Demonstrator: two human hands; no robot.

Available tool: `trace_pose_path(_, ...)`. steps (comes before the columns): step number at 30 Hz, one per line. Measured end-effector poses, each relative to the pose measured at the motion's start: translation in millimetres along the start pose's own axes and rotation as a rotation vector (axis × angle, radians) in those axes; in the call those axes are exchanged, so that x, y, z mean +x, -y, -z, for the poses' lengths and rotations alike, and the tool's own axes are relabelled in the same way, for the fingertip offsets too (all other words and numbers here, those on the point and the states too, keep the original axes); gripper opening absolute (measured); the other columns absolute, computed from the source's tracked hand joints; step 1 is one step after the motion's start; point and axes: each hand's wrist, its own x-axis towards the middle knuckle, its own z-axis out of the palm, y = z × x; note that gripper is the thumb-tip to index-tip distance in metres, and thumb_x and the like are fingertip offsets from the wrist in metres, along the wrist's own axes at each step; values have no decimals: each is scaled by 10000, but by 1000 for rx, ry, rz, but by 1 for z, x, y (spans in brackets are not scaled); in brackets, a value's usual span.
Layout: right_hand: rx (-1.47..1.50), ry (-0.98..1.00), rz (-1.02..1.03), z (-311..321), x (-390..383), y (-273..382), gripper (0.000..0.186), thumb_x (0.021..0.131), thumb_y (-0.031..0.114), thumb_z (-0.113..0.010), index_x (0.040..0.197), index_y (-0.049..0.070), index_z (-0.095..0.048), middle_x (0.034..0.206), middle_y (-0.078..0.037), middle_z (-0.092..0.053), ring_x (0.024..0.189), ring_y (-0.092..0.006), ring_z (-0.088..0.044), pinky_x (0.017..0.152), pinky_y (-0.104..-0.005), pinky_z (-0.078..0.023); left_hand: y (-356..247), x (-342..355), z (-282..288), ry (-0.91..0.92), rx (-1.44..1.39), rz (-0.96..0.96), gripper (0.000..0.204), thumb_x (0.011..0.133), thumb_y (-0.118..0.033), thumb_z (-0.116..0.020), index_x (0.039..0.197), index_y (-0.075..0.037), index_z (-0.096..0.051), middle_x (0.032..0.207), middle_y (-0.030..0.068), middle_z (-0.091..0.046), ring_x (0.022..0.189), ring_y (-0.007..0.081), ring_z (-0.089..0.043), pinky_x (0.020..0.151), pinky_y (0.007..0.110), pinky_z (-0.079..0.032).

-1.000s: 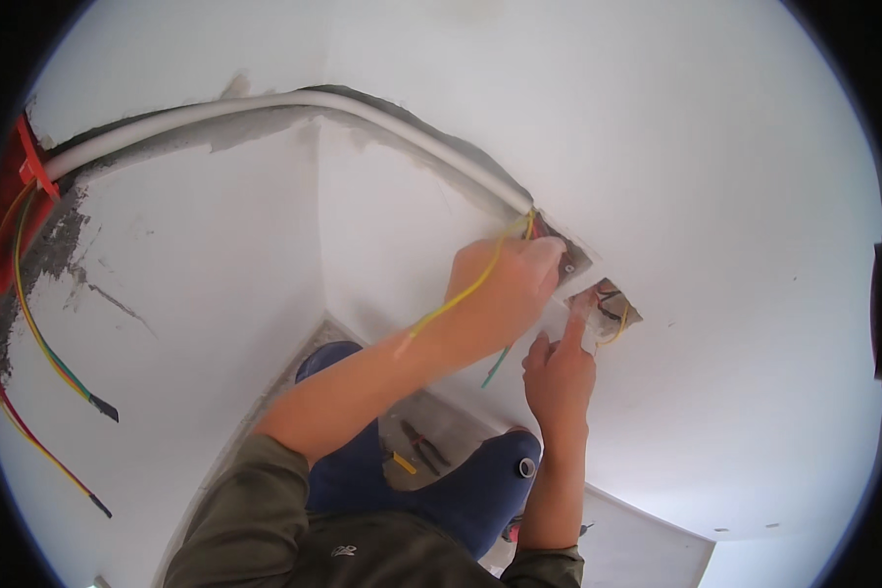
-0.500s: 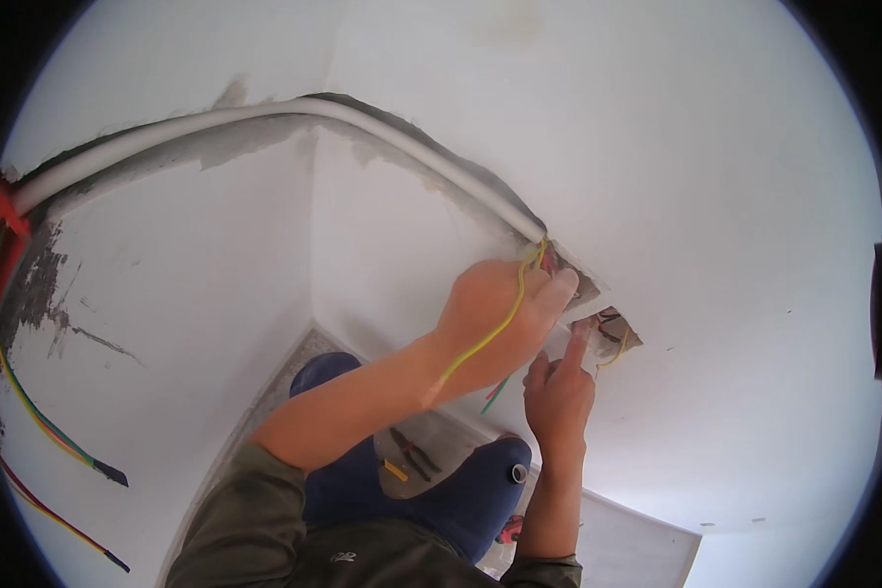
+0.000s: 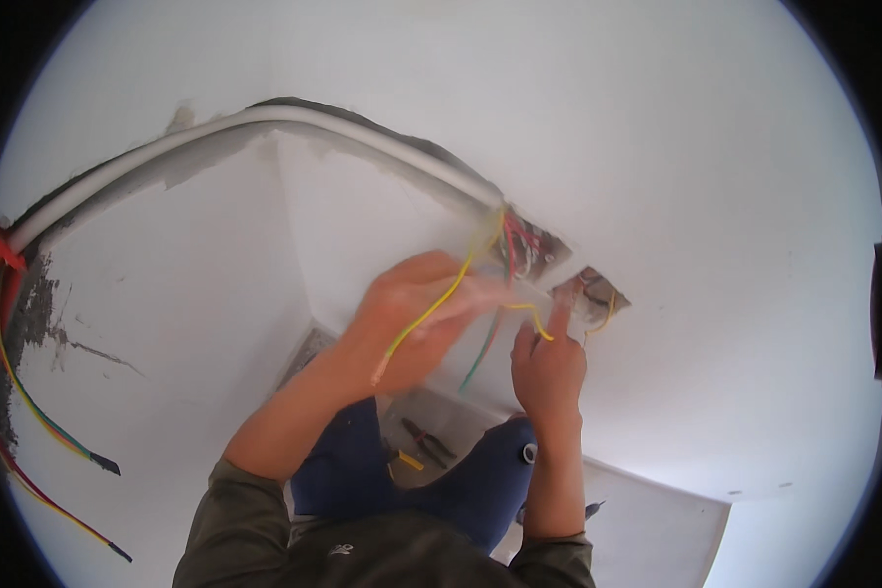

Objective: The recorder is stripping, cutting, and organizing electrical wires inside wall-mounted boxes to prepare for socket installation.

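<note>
My left hand [image 3: 416,312], smeared by motion, is closed in front of the left wall opening [image 3: 539,250]. A short bent yellow wire [image 3: 534,312] sticks out past its fingertips and seems pinched there. A longer yellow-green wire [image 3: 431,309] runs from the conduit's end across the back of this hand, its tip bare. Red and white wires [image 3: 515,245] show inside the opening, and a green wire [image 3: 480,353] hangs below. My right hand [image 3: 551,377] holds nothing I can see; its index finger reaches up to the right wall opening [image 3: 606,292], thumb apart, other fingers curled.
A white conduit [image 3: 265,116] curves along a chiselled groove to the left opening. At far left, taped wire bundles [image 3: 54,431] hang from a red box [image 3: 0,257]. Pliers [image 3: 427,443] and a yellow-handled tool [image 3: 407,459] lie below between my knees.
My left hand has moved left and down from the left opening, uncovering its wires; a short yellow wire now shows at its fingertips. My right index finger stays at the right opening.
</note>
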Motion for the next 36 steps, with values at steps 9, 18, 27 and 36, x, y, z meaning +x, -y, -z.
trace_pose_path(9,705,-266,246,11,-46,-9,459,909,18,-629,1355,12,-522,843,-120,-719,680,-244,-709,657,-294,-557,-10,-4,-1,130,-118,136,279,840,92,-612,1063,-38,-718,917,104,-669,796,221,-644,704,317,-529)
trace_pose_path(18,384,-586,593,25,-36,-13,230,774,-6,-793,961,28,-663,895,-107,-714,737,-252,-691,639,-323,-541,-17,-5,0,188,-143,213,160,944,10,-603,1084,-5,-680,904,98,-650,822,197,-646,733,301,-514)
trace_pose_path(27,311,-624,658,27,-33,-20,223,778,5,-790,918,45,-621,818,-81,-677,681,-251,-651,600,-332,-506,-33,3,-15,208,405,-211,281,855,13,-656,1116,-78,-711,849,77,-648,774,244,-637,669,339,-510)
trace_pose_path(36,274,-696,642,27,-29,-29,216,796,6,-784,909,37,-603,783,-86,-659,656,-246,-636,564,-336,-481,-37,-4,-7,383,310,-96,341,824,28,-661,1136,-93,-725,748,73,-626,702,245,-616,608,346,-490)
